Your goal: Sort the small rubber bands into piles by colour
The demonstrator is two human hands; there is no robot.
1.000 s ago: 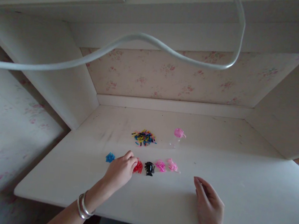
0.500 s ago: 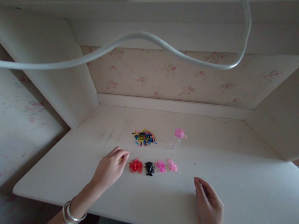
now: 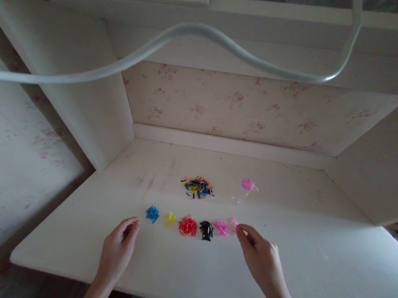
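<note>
Left hand (image 3: 116,251): enters from the lower edge, forearm angled up and slightly right. The palm faces down on the desk top (image 3: 316,260), and the fingers are loosely curled with the tips pointing away from the body.
Left hand state: released, with nothing held. The fingertips (image 3: 135,222) are near the blue pile (image 3: 152,213) but clear of it.
Right hand (image 3: 261,260): enters from the lower right, forearm angled up and left. The back of the hand faces up, the fingers are stretched forward and the thumb is set slightly below them.
Right hand state: relaxed and not clenched, with no piece visibly gripped. The leading fingertip sits at the right edge of the pale pink pile (image 3: 233,223); whether it touches cannot be told.
Row of sorted piles: one line across the desk top between the two hands. From left to right it runs blue pile, yellow pile (image 3: 170,219), red pile (image 3: 187,225), black pile (image 3: 206,230), pink pile (image 3: 220,227), pale pink pile. Neighbouring piles are close but separate.
Mixed pile (image 3: 197,187): unsorted pieces in several colours, behind the row, above the red pile.
Pink object (image 3: 248,184): farther back, to the right of the mixed pile; its form is too small to tell.
White cable (image 3: 199,29): hangs in a curve across the upper part of the view, clear of both hands.
</note>
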